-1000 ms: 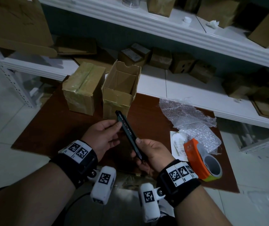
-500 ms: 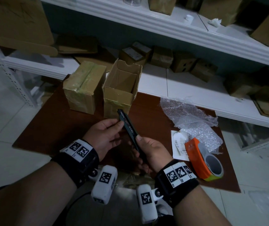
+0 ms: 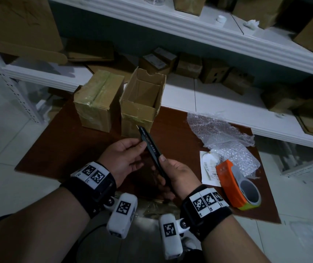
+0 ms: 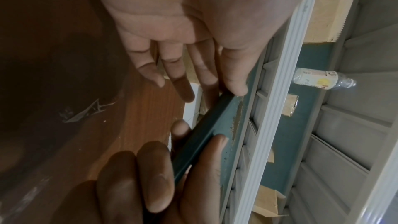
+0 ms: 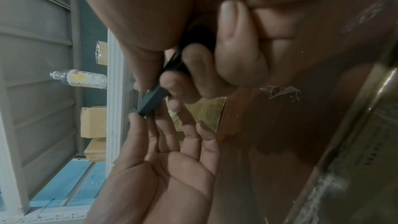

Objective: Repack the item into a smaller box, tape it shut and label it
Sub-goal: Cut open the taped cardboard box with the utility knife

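Note:
A slim dark item [image 3: 152,147] with pale print along its side is held over the brown board, slanting up toward the open cardboard box [image 3: 142,103]. My right hand [image 3: 171,171] grips its lower half, thumb on top and fingers curled beneath. The right wrist view shows the same item [image 5: 150,101] pinched there. My left hand [image 3: 142,150] has nearly straight fingers, and its thumb tip touches the item's upper part. From the left wrist, the item [image 4: 206,134] runs from that thumb down into the right hand's fingers. A taped-shut box [image 3: 97,99] stands left of the open one.
Crumpled bubble wrap [image 3: 222,133], a white label sheet [image 3: 208,166] and an orange tape dispenser [image 3: 235,188] lie on the right of the brown board [image 3: 57,145]. White shelves [image 3: 227,103] with several cardboard boxes stand behind. Tiled floor surrounds the board.
Both hands and the item have crept slightly forward toward the open box. The grip looks the same.

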Action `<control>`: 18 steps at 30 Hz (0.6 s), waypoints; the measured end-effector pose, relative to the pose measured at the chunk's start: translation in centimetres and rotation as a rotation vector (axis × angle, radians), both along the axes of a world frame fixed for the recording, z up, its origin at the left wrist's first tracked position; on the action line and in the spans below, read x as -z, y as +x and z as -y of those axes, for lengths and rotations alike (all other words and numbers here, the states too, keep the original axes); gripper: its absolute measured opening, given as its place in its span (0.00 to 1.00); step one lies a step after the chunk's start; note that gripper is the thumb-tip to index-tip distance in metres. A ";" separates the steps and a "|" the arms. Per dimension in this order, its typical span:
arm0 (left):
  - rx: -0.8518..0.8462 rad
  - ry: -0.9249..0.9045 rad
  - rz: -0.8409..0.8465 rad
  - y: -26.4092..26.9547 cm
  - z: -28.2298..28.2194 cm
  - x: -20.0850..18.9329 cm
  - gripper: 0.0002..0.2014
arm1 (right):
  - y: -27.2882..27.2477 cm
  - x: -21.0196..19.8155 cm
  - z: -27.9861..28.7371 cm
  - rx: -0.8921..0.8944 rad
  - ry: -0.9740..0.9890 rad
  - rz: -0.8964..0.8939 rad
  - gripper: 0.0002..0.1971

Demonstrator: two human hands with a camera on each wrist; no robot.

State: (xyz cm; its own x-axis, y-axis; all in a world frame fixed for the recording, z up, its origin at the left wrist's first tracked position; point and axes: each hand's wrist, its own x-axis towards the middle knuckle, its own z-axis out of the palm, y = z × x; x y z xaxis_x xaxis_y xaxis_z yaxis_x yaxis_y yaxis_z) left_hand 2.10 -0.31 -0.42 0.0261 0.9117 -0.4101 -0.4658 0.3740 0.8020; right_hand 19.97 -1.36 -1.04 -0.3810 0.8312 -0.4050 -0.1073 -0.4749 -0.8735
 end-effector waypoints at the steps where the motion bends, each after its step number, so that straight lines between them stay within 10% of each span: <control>1: 0.005 0.000 0.002 0.0 0.0 0.0 0.06 | 0.0 0.0 0.0 0.003 -0.001 0.011 0.22; 18: 0.036 0.039 0.010 -0.1 0.4 -0.6 0.09 | -0.4 -1.2 0.4 -0.022 0.030 0.171 0.22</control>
State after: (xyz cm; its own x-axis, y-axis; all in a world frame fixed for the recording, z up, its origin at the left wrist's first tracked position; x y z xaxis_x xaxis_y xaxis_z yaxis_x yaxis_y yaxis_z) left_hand 2.03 -0.75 0.15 0.0632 0.9253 -0.3739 -0.4607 0.3594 0.8115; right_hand 19.61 -1.81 0.17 -0.3271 0.8360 -0.4405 0.0546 -0.4486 -0.8920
